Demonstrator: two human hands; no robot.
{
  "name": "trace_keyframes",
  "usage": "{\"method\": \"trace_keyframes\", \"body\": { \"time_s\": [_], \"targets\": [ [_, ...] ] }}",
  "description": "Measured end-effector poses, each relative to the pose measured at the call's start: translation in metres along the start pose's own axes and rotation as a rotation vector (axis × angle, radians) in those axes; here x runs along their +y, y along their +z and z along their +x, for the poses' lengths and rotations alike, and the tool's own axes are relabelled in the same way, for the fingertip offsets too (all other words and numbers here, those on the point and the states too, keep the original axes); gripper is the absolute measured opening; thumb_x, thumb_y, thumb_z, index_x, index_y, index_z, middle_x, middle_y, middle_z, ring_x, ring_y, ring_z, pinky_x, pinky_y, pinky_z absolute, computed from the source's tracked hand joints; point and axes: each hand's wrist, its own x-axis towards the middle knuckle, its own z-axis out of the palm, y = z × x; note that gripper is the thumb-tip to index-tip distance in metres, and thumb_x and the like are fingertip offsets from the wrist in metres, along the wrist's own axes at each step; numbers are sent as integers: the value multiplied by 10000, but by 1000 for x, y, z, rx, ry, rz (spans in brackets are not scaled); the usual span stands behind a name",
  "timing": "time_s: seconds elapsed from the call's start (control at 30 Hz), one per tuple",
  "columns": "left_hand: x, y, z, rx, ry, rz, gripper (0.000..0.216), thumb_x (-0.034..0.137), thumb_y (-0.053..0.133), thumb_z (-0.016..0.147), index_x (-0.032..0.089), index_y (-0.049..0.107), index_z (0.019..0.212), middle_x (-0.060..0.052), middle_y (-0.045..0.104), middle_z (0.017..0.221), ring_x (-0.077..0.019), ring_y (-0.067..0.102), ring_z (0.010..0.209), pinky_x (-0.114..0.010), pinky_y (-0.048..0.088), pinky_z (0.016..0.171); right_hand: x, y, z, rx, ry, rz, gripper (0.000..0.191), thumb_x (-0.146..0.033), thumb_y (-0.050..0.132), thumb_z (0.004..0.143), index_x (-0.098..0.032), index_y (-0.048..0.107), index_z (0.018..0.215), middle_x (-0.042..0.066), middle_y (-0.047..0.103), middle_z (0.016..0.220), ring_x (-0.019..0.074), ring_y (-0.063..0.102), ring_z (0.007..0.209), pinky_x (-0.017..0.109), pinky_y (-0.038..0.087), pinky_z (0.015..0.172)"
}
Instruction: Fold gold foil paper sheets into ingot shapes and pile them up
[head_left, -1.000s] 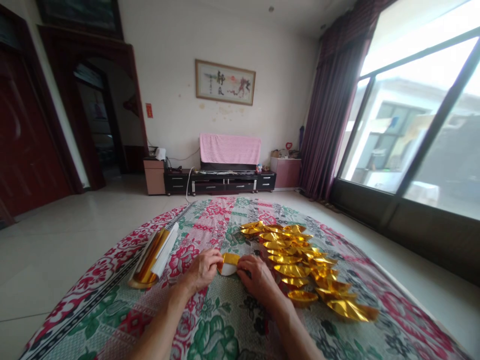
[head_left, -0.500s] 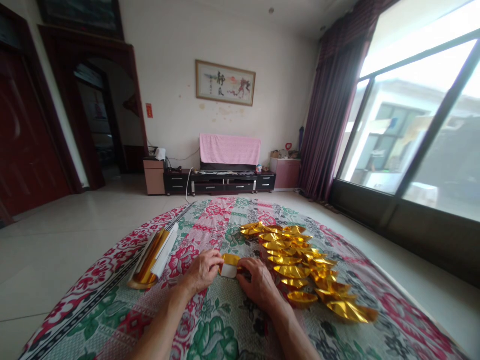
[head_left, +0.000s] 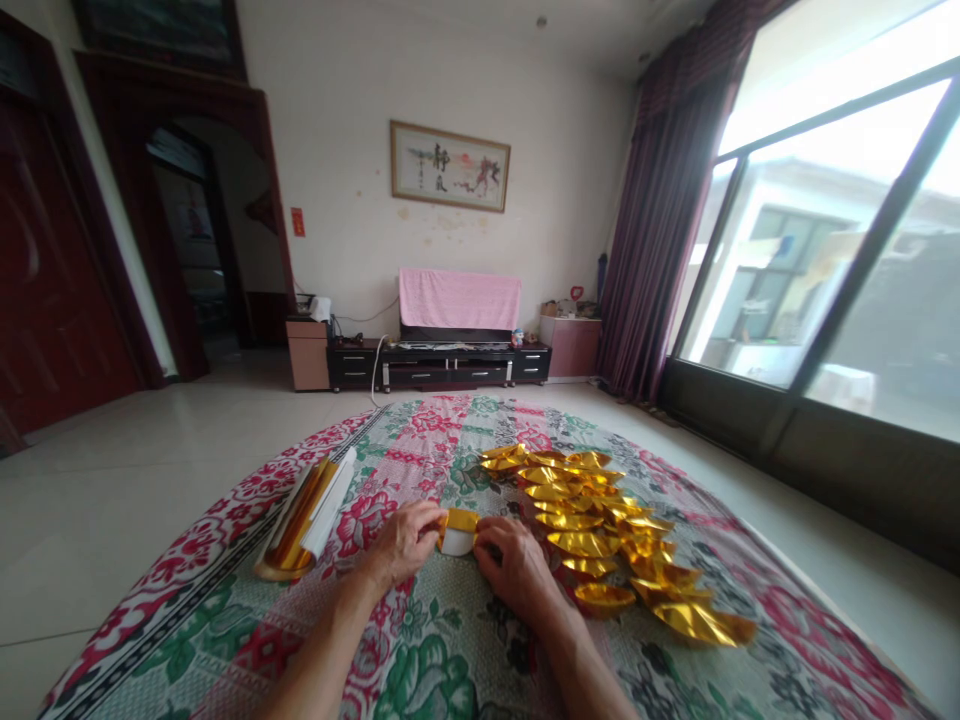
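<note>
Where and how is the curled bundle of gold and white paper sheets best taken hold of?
Probably around the middle of this curled bundle, from above with the left hand, the nearer one, once free. It lies long and narrow, and its loose-looking edges might spread if only one end were pinched.

Gold-and-white paper (head_left: 459, 534) between my fingers (head_left: 429, 516)
Its far band shines gold, its near part is plain white. To my right, the folded pieces (head_left: 583, 543) gleam gold; to my left, a sheaf (head_left: 306, 515) shows gold and white. Under them, the cloth (head_left: 427, 675) blooms in pinkish red and green. Far off, a towel (head_left: 460, 298) is pink; far right, a curtain (head_left: 651, 240), purple.
</note>
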Motion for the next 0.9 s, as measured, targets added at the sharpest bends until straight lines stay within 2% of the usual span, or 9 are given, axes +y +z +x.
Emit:
{"method": "trace_keyframes", "body": {
  "time_s": [0.13,0.27,0.53,0.77,0.9],
  "targets": [
    [0,1,1,32,-76,-4,234,97,473,699,193,623,851,-11,655,837,-132,587,800,-240,456,778,0,-1,0,5,2,25,105,-143,559,743,-203,644,725,31,647,958,157,577,879,300,402,827],
    [-1,0,1,31,-11,-21,186,114,472,721,189,643,722,-24,663,876,-140,586,857,-256,442,837,-1,-2,1,-5,-21,22,127,-131,550,747,-209,649,736,23,647,953,149,575,876,292,398,829],
    [3,-7,1,-54,18,16,286,79,446,669,199,703,710,-29,647,919,-139,592,864,-236,450,827,-2,-1,-1,-47,-45,-65,110,-151,511,807,-200,607,784,23,625,967,151,555,884,284,389,826],
    [4,-6,-1,-38,22,20,280,67,484,618,201,703,732,-18,647,931,-141,587,878,-236,442,856,-3,3,-2,-27,-42,-111,151,-169,417,877,-196,560,837,31,619,904,152,546,858,277,389,802],
    [3,-2,-1,-5,30,42,219,116,546,651,193,704,783,-31,647,944,-156,583,893,-258,445,857,1,6,-2,7,-6,-100,175,-175,388,889,-193,555,840,41,619,864,159,553,843,282,390,791]
  ]
}}
